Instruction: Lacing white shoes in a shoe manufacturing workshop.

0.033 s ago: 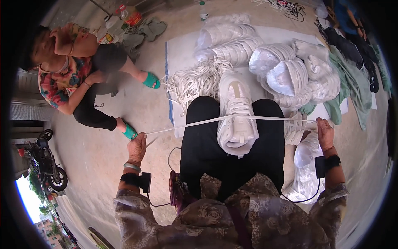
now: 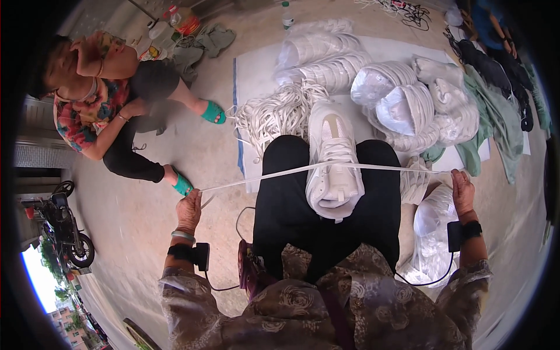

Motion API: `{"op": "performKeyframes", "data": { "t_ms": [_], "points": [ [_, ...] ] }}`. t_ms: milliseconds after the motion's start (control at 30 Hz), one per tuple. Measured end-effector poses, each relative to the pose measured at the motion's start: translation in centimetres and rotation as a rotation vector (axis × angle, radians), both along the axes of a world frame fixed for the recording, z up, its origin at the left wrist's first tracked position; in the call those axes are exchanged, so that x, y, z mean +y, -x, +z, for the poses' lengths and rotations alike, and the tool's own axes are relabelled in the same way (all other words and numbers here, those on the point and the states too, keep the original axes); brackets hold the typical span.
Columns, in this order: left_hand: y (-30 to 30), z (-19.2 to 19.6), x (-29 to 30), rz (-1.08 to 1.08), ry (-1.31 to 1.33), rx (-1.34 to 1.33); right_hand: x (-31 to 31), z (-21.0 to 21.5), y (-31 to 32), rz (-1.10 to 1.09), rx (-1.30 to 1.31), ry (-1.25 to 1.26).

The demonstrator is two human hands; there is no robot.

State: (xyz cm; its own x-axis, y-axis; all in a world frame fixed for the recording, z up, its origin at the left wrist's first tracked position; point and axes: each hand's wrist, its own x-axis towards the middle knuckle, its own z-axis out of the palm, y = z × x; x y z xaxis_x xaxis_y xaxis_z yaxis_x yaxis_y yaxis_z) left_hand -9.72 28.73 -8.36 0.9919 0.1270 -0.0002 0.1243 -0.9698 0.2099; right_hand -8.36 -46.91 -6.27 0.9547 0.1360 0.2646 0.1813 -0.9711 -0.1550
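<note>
A white sneaker [image 2: 335, 175] rests between my black-trousered knees, its heel opening toward me. White lacing crosses the front of its tongue. One long flat shoelace [image 2: 262, 177] runs from the shoe out to both sides, pulled almost straight. My left hand [image 2: 189, 210] is closed on the lace at the left, with a short tail hanging below the fingers. Out at the right, my right hand [image 2: 462, 191] pinches the other end of the lace. Both hands are well apart from the shoe.
A heap of loose white laces [image 2: 274, 119] lies on a white sheet [image 2: 251, 70] ahead. Bundled white laces [image 2: 405, 108] in clear plastic sit beside it. Green cloth [image 2: 501, 140] lies at the right. A person [image 2: 96, 108] sits at the left; a motorbike [image 2: 64, 224] stands behind.
My two hands have moved slightly farther apart and a little downward, the lace still stretched between them. The sneaker has stayed in place.
</note>
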Motion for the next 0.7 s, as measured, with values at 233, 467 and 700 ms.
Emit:
{"op": "performKeyframes", "data": {
  "t_ms": [233,467,700],
  "points": [
    [5.3,0.4,13.2,0.189,-0.032,-0.075,-16.6,3.8,6.6,-0.34,-0.013,0.222],
    [7.4,4.3,19.3,0.565,0.453,-0.159,-25.3,7.3,8.2,-0.663,-0.093,0.185],
    [-1.0,7.8,-4.3,0.355,0.854,0.87,3.1,4.2,3.8,-0.707,0.619,-1.233]
  ]
}}
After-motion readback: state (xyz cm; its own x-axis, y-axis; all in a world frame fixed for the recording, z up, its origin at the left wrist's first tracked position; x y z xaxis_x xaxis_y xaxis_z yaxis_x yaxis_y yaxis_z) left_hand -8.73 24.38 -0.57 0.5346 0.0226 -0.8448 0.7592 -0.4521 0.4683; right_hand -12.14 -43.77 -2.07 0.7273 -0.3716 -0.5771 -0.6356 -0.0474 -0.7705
